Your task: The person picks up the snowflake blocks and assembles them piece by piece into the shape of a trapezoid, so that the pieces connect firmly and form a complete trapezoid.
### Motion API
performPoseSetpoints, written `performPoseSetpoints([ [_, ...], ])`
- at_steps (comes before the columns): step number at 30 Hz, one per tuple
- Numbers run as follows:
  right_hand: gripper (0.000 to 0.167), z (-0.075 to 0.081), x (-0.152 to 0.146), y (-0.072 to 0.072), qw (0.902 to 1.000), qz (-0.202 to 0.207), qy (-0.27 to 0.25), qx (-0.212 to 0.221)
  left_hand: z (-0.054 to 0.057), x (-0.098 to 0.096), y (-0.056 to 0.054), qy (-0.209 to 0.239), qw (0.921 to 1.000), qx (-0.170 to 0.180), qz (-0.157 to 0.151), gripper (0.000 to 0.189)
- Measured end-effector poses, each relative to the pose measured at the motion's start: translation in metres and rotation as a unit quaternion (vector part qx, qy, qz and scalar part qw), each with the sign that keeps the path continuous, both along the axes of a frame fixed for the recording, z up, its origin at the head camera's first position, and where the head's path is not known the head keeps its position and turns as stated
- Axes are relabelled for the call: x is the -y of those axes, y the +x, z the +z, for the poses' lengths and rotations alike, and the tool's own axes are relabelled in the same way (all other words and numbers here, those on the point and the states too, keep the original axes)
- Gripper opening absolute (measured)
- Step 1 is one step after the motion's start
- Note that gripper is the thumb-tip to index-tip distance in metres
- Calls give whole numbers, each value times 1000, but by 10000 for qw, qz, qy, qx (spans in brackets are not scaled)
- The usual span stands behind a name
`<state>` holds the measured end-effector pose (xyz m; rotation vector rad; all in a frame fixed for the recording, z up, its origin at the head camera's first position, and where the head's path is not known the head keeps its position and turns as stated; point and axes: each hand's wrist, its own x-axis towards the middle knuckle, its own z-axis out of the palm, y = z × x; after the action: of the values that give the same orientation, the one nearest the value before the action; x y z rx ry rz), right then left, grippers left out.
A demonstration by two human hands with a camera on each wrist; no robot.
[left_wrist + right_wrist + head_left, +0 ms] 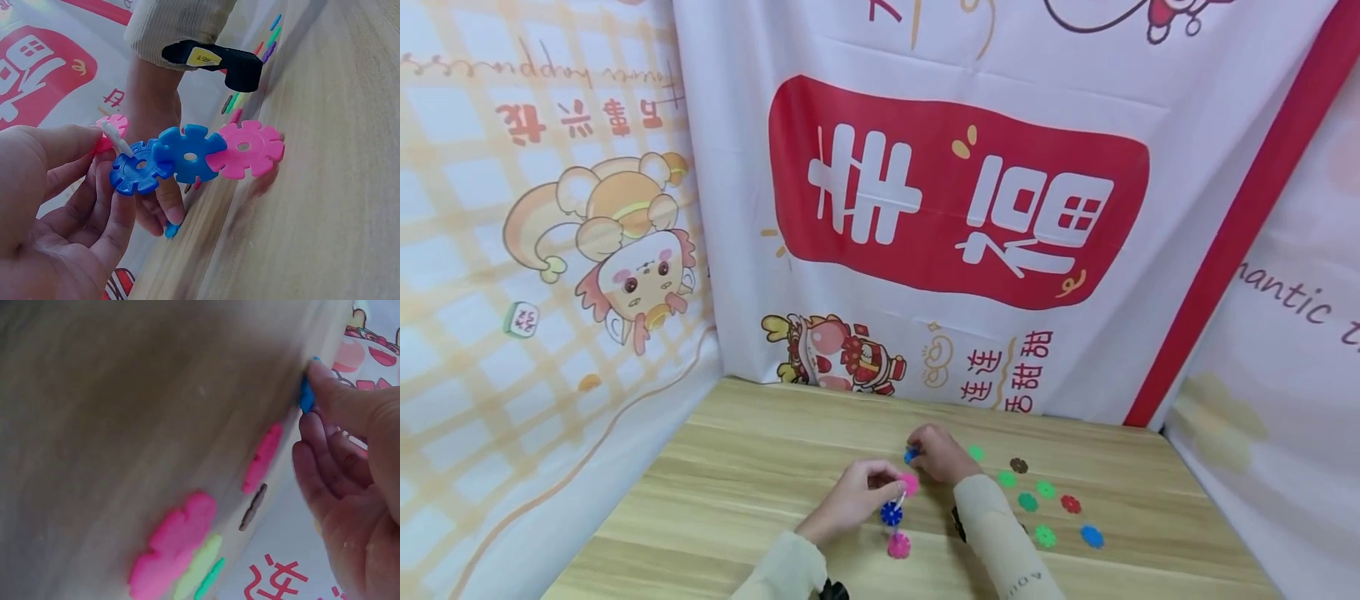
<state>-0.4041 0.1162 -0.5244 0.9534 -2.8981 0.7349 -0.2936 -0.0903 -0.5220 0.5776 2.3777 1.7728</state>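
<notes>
My left hand [861, 496] pinches one end of a chain of flower-shaped plastic discs. In the left wrist view the chain runs from a small pink disc [117, 125] and a white disc [117, 139] at the fingertips to a dark blue disc [127, 177], a lighter blue disc [200, 165] and a pink disc [259, 150] at the far end. Farther back, my right hand [943, 454] pinches a single blue disc [306, 395] between thumb and finger, close over the wooden table [760, 467].
Loose discs lie to the right of my right hand: several green ones [1046, 489], a brown one [1018, 465], a red one [1071, 504] and a blue one [1092, 536]. Printed cloth walls [745, 250] enclose the table at the back and sides.
</notes>
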Motion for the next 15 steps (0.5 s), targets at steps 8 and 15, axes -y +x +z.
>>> performPoseSetpoints([
  [8, 9, 7, -20, 14, 9967, -103, -562, 585, -4, 1, -2, 37, 9999, 65, 92, 19],
  [15, 8, 20, -40, 41, 9926, -57, -937, 774, -5, -2, -4, 261, 9995, 97, 169, 18],
])
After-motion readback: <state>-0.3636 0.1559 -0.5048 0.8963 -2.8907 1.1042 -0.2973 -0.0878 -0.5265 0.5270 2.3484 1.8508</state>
